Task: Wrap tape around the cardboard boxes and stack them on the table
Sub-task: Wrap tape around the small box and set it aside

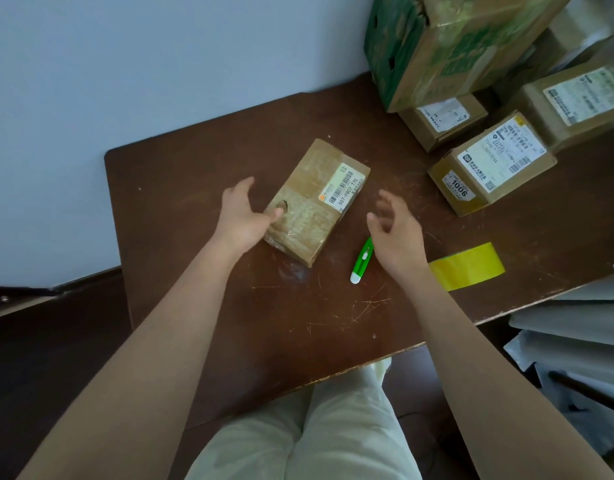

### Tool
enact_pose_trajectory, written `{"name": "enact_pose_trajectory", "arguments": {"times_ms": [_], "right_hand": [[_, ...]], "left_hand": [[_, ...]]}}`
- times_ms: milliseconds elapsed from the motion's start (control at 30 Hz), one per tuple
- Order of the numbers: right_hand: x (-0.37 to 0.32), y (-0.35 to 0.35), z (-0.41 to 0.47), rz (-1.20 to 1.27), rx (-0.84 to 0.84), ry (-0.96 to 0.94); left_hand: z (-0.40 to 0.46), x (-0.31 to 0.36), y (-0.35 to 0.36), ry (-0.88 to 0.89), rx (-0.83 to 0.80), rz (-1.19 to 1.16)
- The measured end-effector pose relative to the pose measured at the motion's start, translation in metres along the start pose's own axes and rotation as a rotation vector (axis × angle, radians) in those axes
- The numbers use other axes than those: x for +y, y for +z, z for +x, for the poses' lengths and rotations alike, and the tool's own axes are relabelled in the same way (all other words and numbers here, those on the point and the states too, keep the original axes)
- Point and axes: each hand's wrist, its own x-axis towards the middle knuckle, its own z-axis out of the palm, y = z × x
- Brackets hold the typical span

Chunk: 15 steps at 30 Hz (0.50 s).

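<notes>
A small flat cardboard box (316, 199), covered in clear tape and carrying a white barcode label, lies in the middle of the brown table (194, 174). My left hand (245, 213) is spread open at the box's near-left corner, its thumb resting on the top. My right hand (395, 230) hovers open to the right of the box, fingers loosely bent, holding nothing. Partly under that hand lies a green and white utility knife (361, 263). A roll of yellow tape (468, 266) sits to the right of my right wrist.
Several labelled cardboard boxes stand at the back right: one marked 1006 (490, 164), a smaller one (444, 119), another (575, 102), and a large green-printed carton (447, 43) on top. A white wall is behind. Grey sheets (572, 327) lie beyond the table's right edge.
</notes>
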Motion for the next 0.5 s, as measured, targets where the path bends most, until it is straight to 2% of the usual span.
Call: {"name": "enact_pose_trajectory", "arguments": {"times_ms": [67, 133, 233, 333, 433, 500], "right_hand": [[-0.007, 0.0, 0.01, -0.02, 0.018, -0.027], [-0.013, 0.003, 0.017, -0.036, -0.039, -0.04], [-0.017, 0.014, 0.016, -0.002, -0.163, -0.03], [-0.01, 0.027, 0.007, 0.009, -0.173, 0.019], [-0.001, 0.03, 0.001, -0.009, 0.083, 0.011], [-0.002, 0.026, 0.004, 0.024, 0.115, 0.04]], "left_hand": [[-0.008, 0.001, 0.002, -0.145, 0.013, 0.011], [-0.019, -0.001, 0.013, -0.336, -0.045, 0.0], [-0.033, -0.008, 0.037, -0.464, -0.156, -0.304], [-0.034, -0.013, 0.048, -0.415, -0.157, -0.434], [-0.021, -0.012, 0.033, -0.286, 0.009, -0.294], [-0.012, -0.012, 0.022, -0.244, 0.053, -0.246]]}}
